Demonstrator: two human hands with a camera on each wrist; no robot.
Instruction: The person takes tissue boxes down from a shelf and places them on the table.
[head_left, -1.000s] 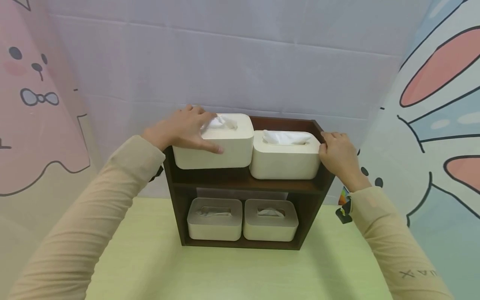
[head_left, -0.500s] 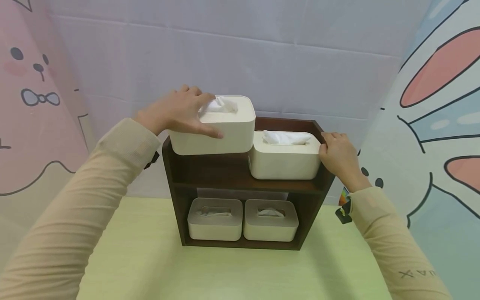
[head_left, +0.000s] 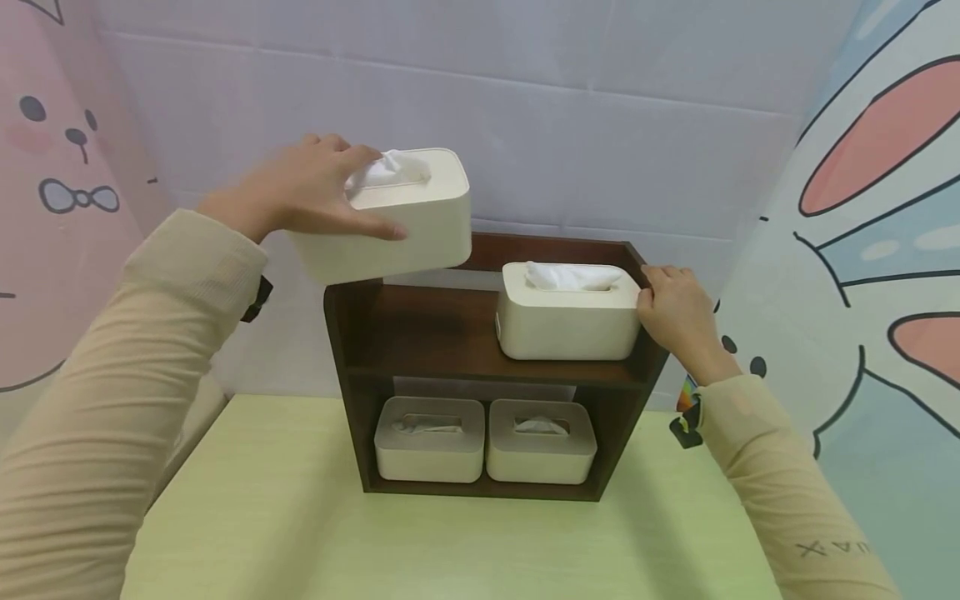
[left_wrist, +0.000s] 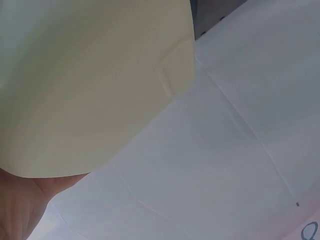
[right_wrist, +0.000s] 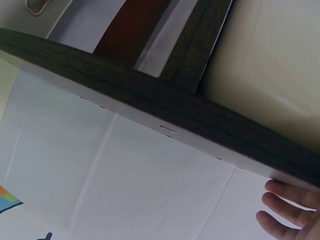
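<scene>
My left hand (head_left: 318, 190) grips a cream tissue box (head_left: 427, 237) by its left end, thumb along the front and fingers over the top by the white tissue. Slightly tilted, the box hangs above the upper left of a dark brown wooden shelf (head_left: 435, 329). In the left wrist view its smooth wall (left_wrist: 100, 90) fills much of the picture. At the shelf's top right corner, my right hand (head_left: 678, 315) holds the side panel. Its fingers (right_wrist: 287, 212) show outside that panel in the right wrist view. Close beside the hand stands another tissue box (head_left: 566, 329) on the upper level.
Two more tissue boxes, a left one (head_left: 430, 458) and a right one (head_left: 540, 461), sit side by side on the lower level. The shelf stands on a pale yellow-green table (head_left: 450, 550). Behind it hangs a light cloth backdrop (head_left: 480, 100), with cartoon prints at both sides.
My left hand has lifted the tissue box up out of the upper left space and carried it leftward, baring the board there. The right hand has stayed on the side panel.
</scene>
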